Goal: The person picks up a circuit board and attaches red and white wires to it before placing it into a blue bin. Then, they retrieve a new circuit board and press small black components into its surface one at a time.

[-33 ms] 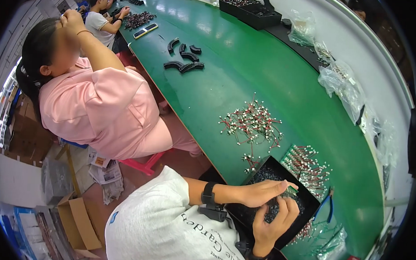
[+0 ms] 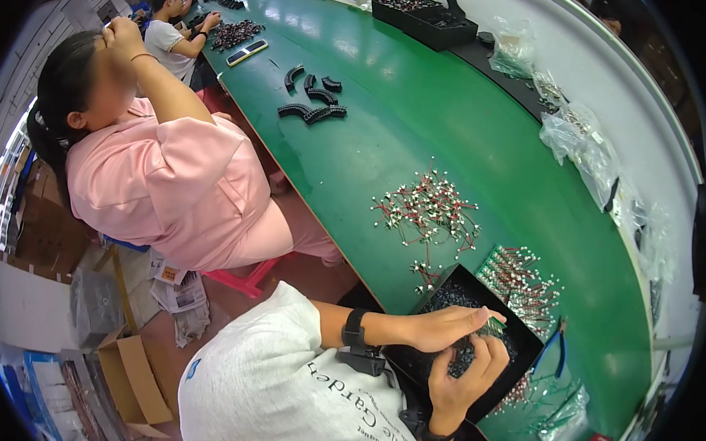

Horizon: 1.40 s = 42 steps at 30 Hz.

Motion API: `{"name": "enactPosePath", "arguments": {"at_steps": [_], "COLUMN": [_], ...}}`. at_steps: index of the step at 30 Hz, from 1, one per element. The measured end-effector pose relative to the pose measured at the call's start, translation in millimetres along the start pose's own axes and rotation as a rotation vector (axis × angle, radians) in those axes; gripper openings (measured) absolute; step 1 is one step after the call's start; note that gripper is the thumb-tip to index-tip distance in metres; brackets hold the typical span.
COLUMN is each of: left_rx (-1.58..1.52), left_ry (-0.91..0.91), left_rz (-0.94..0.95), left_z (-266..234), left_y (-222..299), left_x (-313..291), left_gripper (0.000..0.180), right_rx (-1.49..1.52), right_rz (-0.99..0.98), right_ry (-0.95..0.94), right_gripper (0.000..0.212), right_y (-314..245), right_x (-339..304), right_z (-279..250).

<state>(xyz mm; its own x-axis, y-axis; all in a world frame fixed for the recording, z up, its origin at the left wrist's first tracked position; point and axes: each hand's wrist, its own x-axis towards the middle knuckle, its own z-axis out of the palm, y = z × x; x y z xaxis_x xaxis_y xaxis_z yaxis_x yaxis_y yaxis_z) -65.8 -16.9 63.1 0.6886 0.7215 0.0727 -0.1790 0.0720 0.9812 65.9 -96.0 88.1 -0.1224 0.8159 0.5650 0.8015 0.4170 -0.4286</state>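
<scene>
A black box [image 2: 518,356] with small dark pieces in it stands at the table's near edge. Above it, my left hand [image 2: 447,327] is closed on a small green circuit board [image 2: 493,325], which shows past the fingertips. My right hand [image 2: 466,377] is held beside the left one, fingers bent and drawn together close to the board. Whatever lies between the right fingertips is hidden. Behind the box lies a row of green boards with red wires and white connectors [image 2: 523,283]. Blue-handled pliers [image 2: 553,349] rest to the right of the box.
A heap of red-wired parts [image 2: 428,208] lies on the green table [image 2: 355,173] farther off. Curved black pieces [image 2: 314,108] are beyond it. Plastic bags [image 2: 581,132] line the right wall. A person in pink [image 2: 173,181] sits at my left; another person [image 2: 172,39] works farther along.
</scene>
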Motion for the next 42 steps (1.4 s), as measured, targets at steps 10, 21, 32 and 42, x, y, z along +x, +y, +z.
{"name": "enactPosePath", "arguments": {"at_steps": [10,21,32,42], "left_rx": [-0.232,-0.374,-0.343,-0.221], "left_ry": [0.065,0.033,-0.009,-0.021], "left_rz": [-0.263,-0.115,-0.186,-0.179], "left_z": [8.9,-2.3,2.6,3.9], "left_y": [19.8,-2.9,-2.1,-0.5], "left_x": [2.1,5.4,1.2,0.4], "left_gripper": [0.071,0.081,0.090,0.088], "right_rx": [-0.054,0.098,0.140,0.172], "right_rz": [0.050,0.015,0.040,0.066], "right_ry": [0.039,0.073,0.150,0.163], "right_gripper": [0.057,0.054,0.061,0.074], "right_y": [2.8,16.6,21.4,23.4], "right_x": [-2.9,-2.3,-10.4,-4.7], "right_z": [-1.9,13.5,4.8,2.0]}}
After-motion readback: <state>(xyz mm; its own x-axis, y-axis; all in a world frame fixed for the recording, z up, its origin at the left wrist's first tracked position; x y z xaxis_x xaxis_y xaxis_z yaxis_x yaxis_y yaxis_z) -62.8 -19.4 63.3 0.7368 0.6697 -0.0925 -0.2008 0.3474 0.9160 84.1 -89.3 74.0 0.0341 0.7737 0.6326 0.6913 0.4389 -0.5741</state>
